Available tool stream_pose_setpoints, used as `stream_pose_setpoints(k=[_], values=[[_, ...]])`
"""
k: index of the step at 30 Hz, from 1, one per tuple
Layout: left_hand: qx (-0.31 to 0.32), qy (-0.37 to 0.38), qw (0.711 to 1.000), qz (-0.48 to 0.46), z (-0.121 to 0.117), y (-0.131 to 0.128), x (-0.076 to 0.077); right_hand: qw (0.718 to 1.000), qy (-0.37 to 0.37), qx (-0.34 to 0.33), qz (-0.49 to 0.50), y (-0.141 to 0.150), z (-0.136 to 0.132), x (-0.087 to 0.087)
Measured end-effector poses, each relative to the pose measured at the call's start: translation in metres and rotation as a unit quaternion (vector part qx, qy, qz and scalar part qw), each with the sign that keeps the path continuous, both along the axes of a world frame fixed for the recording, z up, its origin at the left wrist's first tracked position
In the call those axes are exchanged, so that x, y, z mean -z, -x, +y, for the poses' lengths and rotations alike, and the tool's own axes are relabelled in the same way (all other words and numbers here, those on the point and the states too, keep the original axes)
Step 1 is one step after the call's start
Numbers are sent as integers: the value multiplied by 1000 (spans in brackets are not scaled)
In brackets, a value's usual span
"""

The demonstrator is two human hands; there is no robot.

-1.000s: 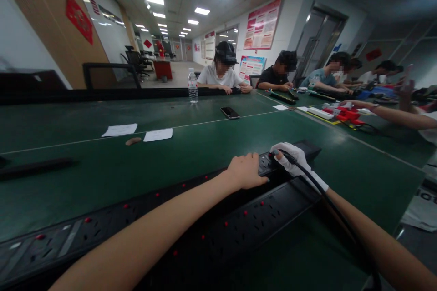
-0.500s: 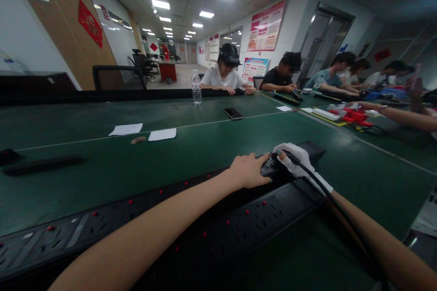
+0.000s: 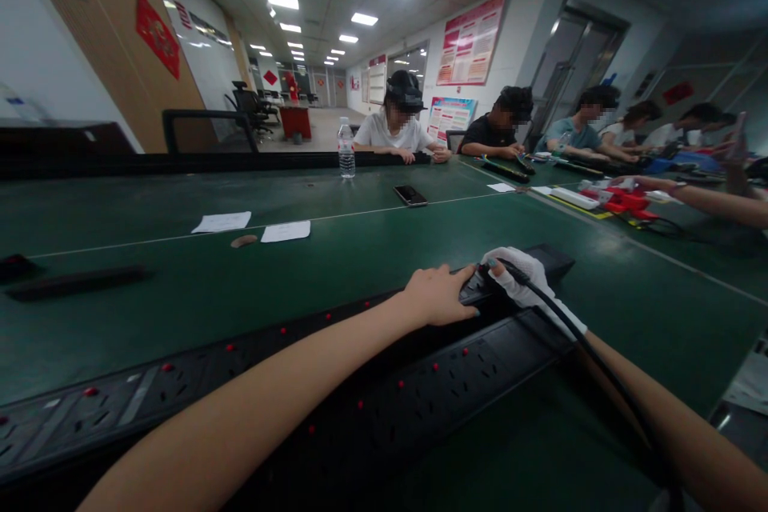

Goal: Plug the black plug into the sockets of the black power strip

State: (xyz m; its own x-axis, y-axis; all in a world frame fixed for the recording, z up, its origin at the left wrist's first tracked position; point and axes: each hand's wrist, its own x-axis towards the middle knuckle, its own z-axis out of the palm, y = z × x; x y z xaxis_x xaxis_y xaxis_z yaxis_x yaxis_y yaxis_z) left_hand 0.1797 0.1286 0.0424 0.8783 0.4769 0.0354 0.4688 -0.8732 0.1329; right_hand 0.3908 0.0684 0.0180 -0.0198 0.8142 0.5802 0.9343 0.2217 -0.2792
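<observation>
Two long black power strips with red lights or buttons lie side by side on the green table: a far one [image 3: 198,362] and a near one [image 3: 420,398]. My left hand [image 3: 437,296] is bare and wraps over the far strip close to its right end, holding it. In a white fingerless glove, my right hand [image 3: 531,280] grips the plug end of a black power cord [image 3: 591,352] at that strip's last sockets. The plug is mostly hidden by my fingers, so I cannot tell how far it sits in a socket. The cord trails down over my right forearm.
Two paper slips [image 3: 286,231], a phone [image 3: 410,195] and a water bottle [image 3: 346,149] are farther across the table. A dark bar [image 3: 78,282] lies at left. Several people sit opposite; another person's arm [image 3: 714,198] reaches over red parts [image 3: 624,198] at right.
The view has tilted very slightly. Both hands stay in the same place on the far strip and the plug, with no clear movement.
</observation>
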Motion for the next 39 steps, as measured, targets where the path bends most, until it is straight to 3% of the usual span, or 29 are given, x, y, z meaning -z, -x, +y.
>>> stream_pose_setpoints(k=[24, 28, 31, 35, 37, 39], values=[[-1, 2, 1000, 8, -2, 1, -3, 999, 0, -8, 42, 5, -2, -7], [-3, 3, 1000, 11, -2, 0, -4, 996, -28, -4, 86, 11, -1, -2], [-6, 6, 1000, 14, -2, 0, -4, 985, -97, 27, 143, 6, 2, -2], [-13, 8, 1000, 13, -3, 0, -3, 949, -214, 81, 218, -19, -1, -26], [-24, 5, 1000, 9, -4, 0, -3, 945, -218, 76, 233, -25, -9, -46], [-44, 2, 999, 6, -6, -1, -3, 956, -176, 46, 232, -18, -18, -63]])
